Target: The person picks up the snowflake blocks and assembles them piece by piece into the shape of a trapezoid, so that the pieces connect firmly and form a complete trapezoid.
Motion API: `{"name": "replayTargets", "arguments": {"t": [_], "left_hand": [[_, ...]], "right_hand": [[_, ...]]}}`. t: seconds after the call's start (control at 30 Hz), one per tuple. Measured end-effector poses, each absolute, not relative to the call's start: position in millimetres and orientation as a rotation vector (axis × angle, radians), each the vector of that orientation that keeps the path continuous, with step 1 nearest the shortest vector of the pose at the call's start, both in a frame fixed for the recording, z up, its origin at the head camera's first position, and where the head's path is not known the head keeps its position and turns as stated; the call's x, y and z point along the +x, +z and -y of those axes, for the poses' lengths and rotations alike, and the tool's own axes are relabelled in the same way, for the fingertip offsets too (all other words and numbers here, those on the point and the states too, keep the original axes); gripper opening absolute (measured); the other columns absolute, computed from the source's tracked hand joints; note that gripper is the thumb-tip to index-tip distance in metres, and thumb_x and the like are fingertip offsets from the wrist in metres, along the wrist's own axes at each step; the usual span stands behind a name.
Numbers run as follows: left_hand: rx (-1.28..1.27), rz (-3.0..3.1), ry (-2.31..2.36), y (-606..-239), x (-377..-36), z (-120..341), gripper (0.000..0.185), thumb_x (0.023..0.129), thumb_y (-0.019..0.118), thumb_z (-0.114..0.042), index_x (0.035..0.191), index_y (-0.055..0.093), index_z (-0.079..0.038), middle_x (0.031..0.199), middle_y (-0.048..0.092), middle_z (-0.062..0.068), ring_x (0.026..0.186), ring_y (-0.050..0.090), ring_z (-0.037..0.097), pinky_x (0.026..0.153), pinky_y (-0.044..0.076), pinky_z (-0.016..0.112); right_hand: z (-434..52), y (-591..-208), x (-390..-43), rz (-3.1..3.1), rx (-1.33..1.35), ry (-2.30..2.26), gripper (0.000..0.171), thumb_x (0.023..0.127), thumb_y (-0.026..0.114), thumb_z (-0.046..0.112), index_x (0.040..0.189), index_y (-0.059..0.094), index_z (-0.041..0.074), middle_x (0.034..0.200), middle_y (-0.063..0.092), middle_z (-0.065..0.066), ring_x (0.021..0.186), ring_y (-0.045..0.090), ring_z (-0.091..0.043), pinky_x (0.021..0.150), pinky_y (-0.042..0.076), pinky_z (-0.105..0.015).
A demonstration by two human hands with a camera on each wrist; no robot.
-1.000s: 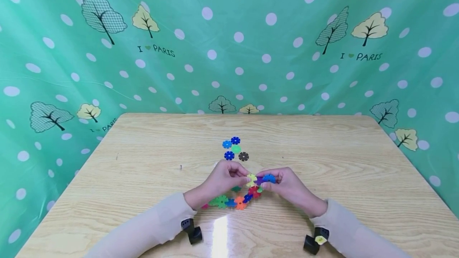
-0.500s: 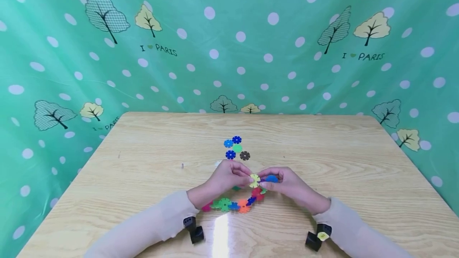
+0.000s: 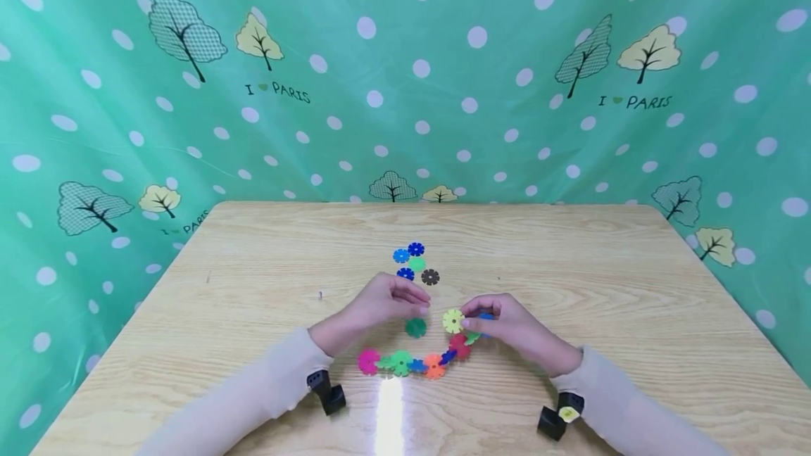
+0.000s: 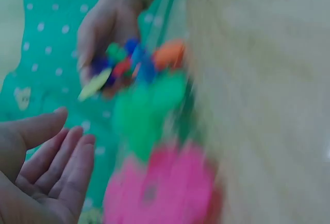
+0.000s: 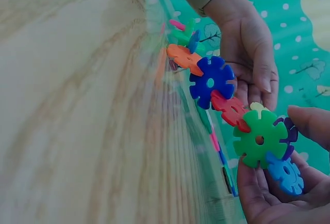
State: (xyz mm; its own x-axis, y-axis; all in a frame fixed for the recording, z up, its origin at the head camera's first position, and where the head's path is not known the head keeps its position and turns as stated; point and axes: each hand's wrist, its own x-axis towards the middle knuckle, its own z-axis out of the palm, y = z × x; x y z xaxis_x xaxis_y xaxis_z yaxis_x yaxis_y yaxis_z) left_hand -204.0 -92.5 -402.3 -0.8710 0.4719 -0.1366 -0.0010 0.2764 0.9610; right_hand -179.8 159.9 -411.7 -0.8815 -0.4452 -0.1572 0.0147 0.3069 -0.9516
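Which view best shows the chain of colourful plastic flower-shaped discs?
Head view: the whole chain of colourful plastic flower-shaped discs curves across the wooden table, right hand pinching one end. Right wrist shows a sharp partial close-up; left wrist is blurred.

Bare wood runs wide toward the table's left, right and far edges — only the loose discs at mid-table and the linked disc chain toward the near edge stand in a hand's way.
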Motion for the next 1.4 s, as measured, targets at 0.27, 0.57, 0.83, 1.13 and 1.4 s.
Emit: {"name": "replayTargets", "arguments": {"t": [0.27,0.57,0.83,1.13,1.4], "left_hand": [[0.33,-2.297,1.541,-406.1,-233.5,134.1,0.024,0.082,0.069,-0.004,0.106,0.067,-0.002,0.101,0.069,0.01,0.09,0.065,0.018,0.083,0.053,0.029],[0.222,-2.379,1.474,-419.2,-246.8,148.7,0.027,0.078,0.071,0.002,0.104,0.068,-0.003,0.103,0.069,0.009,0.094,0.063,0.019,0.087,0.052,0.032],[0.381,-2.461,1.291,-419.6,-246.0,148.0,0.031,0.074,0.074,0.0,0.103,0.071,-0.012,0.105,0.069,0.002,0.099,0.061,0.018,0.091,0.05,0.035],[0.501,-2.506,1.218,-419.7,-247.9,149.5,0.034,0.071,0.075,0.004,0.102,0.071,-0.01,0.097,0.068,0.0,0.086,0.058,0.015,0.078,0.051,0.028],[0.535,-2.522,1.202,-417.7,-247.4,154.2,0.031,0.071,0.076,0.004,0.1,0.071,-0.007,0.091,0.067,0.0,0.078,0.056,0.015,0.07,0.051,0.025]], "right_hand": [[-162.2,-417.3,-186.2,-2.135,-0.365,-1.609,0.032,0.089,0.064,0.021,0.106,0.063,-0.007,0.094,0.065,-0.001,0.089,0.055,-0.014,0.078,0.048,-0.023],[-161.3,-420.4,-191.7,-2.157,-0.39,-1.612,0.03,0.09,0.064,0.02,0.102,0.064,-0.008,0.087,0.064,0.001,0.082,0.054,-0.014,0.071,0.047,-0.022],[-160.7,-419.3,-196.1,-2.139,-0.395,-1.634,0.027,0.089,0.064,0.014,0.1,0.063,-0.011,0.082,0.064,0.001,0.076,0.054,-0.011,0.068,0.047,-0.022],[-159.2,-420.5,-204.6,-2.163,-0.381,-1.597,0.025,0.088,0.065,0.012,0.099,0.064,-0.01,0.085,0.065,0.0,0.081,0.056,-0.014,0.073,0.049,-0.024],[-158.8,-423.2,-206.5,-2.144,-0.389,-1.573,0.026,0.088,0.065,0.015,0.099,0.065,-0.009,0.084,0.066,0.0,0.079,0.057,-0.013,0.072,0.049,-0.023]]}}
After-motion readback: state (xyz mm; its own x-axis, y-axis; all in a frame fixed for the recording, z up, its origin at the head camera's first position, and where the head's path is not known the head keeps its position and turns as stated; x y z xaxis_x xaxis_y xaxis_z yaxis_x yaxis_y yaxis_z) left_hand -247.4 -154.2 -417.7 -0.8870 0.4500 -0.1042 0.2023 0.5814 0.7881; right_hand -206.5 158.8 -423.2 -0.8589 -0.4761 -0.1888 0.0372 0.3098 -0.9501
